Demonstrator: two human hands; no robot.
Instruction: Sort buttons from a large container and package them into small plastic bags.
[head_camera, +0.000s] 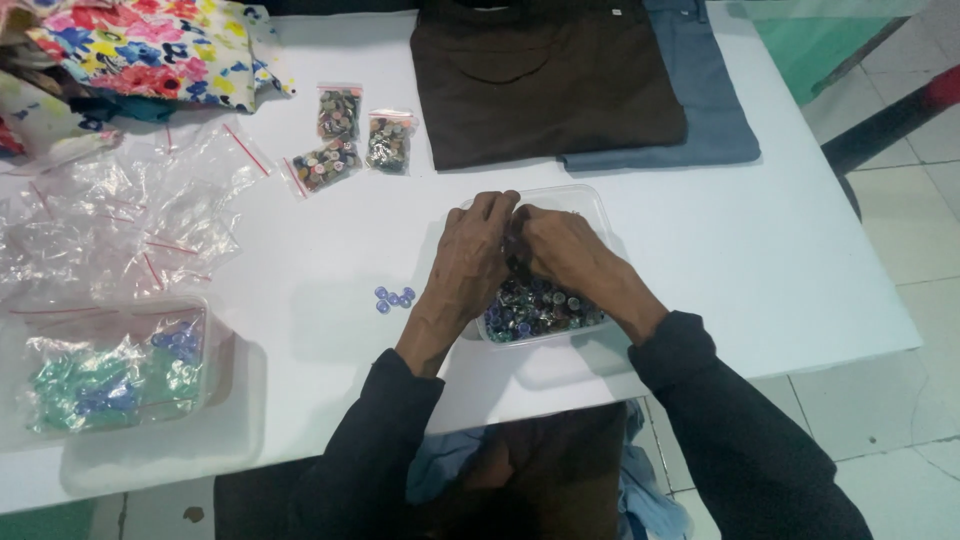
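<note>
Both my hands are inside a clear plastic tub (585, 200) full of small mixed-colour buttons (535, 308) on the white table (750, 260). My left hand (472, 255) and my right hand (560, 250) meet fingertip to fingertip over the tub's middle, fingers curled; what they pinch is hidden. A few loose blue buttons (393, 298) lie on the table just left of my left wrist.
Three small zip bags of buttons (345, 140) lie behind the tub. A pile of empty clear bags (130, 215) sits left, with a tub of green and blue pieces (115, 375) at near left. Folded brown cloth (545, 80) and blue cloth (710, 90) lie at the back; floral fabric (150, 45) is far left.
</note>
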